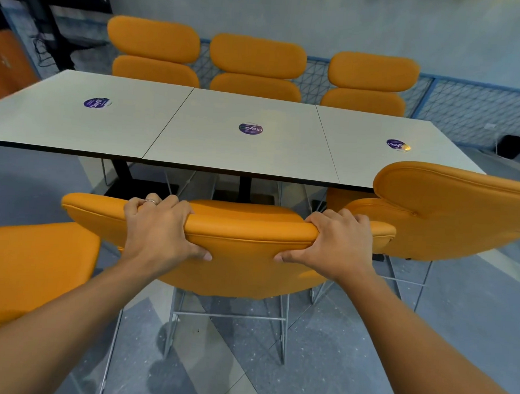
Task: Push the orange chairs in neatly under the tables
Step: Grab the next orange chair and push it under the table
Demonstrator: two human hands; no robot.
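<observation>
Middle orange chair (244, 267), on my side of the table (196, 141): smooth orange upholstery, piped seam across the curved backrest, thin metal wire legs. The backrest top stands just short of the table's near edge. My left hand (160, 231) and right hand (336, 243) both clamp the backrest top, fingers (171, 202) curled over its front, thumbs pressed on the rear. Three matching chairs (257, 58) line the table's far side.

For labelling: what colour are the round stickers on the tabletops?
The stickers are purple with white lettering; head view.
</observation>
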